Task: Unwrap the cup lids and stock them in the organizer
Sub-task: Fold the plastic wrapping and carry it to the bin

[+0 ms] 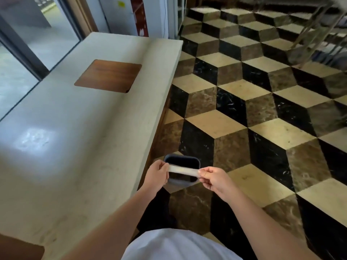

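**Wrapper strip held over bin**

Head view: The left hand (156, 174) and right hand (216, 180) each pinch 1 end of a pale wrapper strip (183, 170), fingers clamped on it, stretched flat between them. The strip sits directly above a dark open bin (181, 160) standing on the patterned floor (262, 113), just beside the pale table (84, 128). A wooden insert (109, 76) is set into the table top.
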